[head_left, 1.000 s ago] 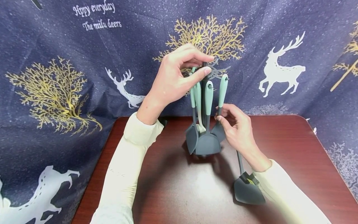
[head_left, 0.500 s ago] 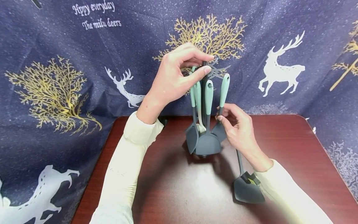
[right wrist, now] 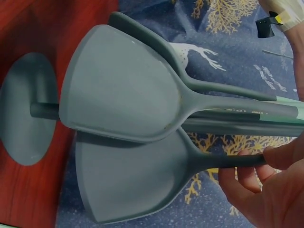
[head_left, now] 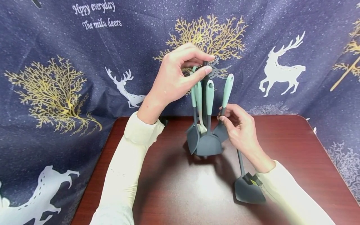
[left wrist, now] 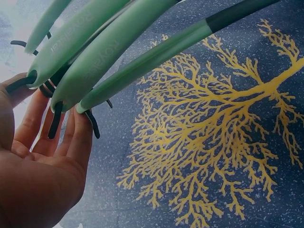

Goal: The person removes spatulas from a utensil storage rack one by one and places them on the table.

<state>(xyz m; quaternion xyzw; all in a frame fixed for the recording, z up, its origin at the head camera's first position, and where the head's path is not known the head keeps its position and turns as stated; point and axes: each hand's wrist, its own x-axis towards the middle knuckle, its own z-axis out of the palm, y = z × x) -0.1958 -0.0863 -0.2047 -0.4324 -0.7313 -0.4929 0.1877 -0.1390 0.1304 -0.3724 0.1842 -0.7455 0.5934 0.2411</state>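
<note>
Tilted further to the right than a second ago, the green handle (head_left: 227,90) of the right-hand spatula (right wrist: 137,178) now leans outward from the stand (head_left: 205,93), while the left hand stays where it was. Farthest left, a patterned cloth (head_left: 92,56) with deer and yellow trees hangs behind the wooden table (head_left: 180,203). Next comes a pale left sleeve (head_left: 125,162), and above it the left hand (head_left: 180,72), thumb and fingers closed around the top of the upright stand. Below that hand hang a dark turner (head_left: 192,140), a pale utensil (head_left: 202,128) partly hidden behind it, and a front spatula (head_left: 209,145) with its broad head down. To their right is the tilted spatula, its head overlapped by the front one and its top end just beside the hooks; I cannot tell whether they touch. Thumb and fingers of the right hand (head_left: 242,129) pinch its dark neck in a narrow grip. Rightmost, a loose spatula (head_left: 248,190) lies on the table near the right sleeve (head_left: 292,192), its upper end hidden by the wrist.
</note>
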